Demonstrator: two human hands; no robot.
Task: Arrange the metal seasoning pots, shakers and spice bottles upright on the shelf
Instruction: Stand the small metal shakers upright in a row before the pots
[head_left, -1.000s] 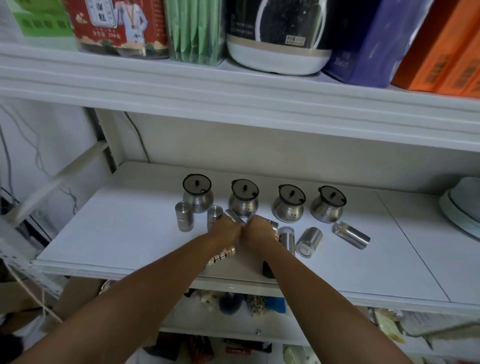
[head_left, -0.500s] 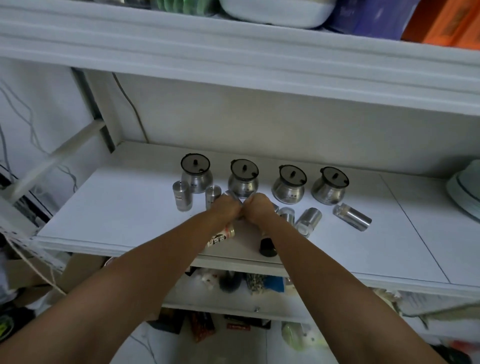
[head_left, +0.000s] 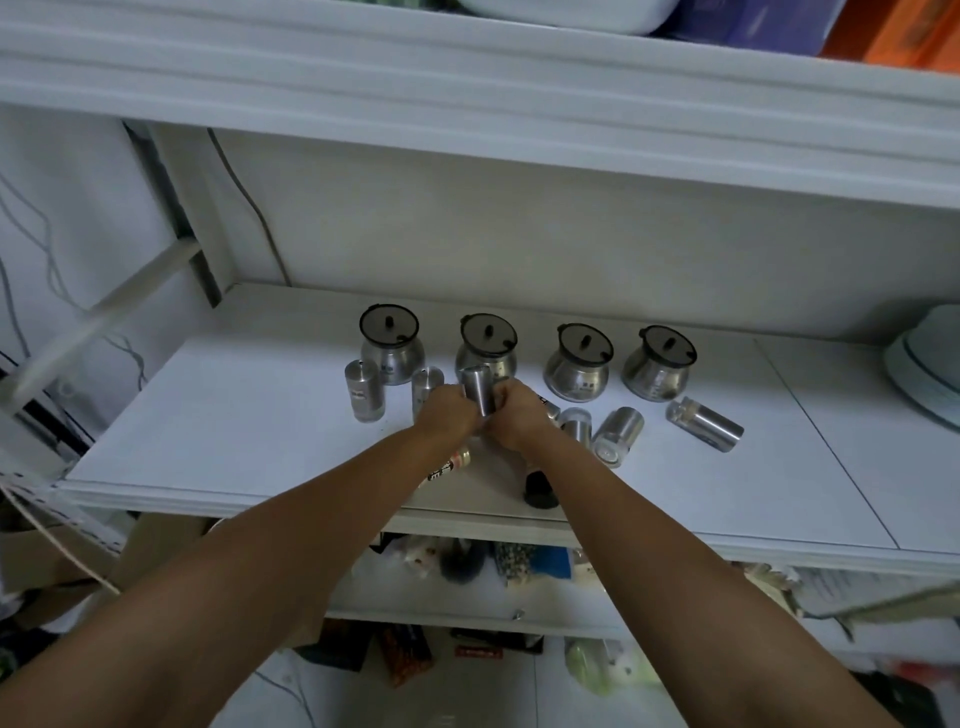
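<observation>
Left hand (head_left: 448, 415) and right hand (head_left: 521, 422) meet, both curled round a steel shaker (head_left: 478, 388), seemingly near upright, just before the four seasoning pots (head_left: 577, 371) on the white shelf (head_left: 234, 441)

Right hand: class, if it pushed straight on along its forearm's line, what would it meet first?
Probably the round metal seasoning pot with a dark lid, second from the left, standing just behind the small metal shaker that the right hand and left hand grip. Depth is hard to judge.
</observation>
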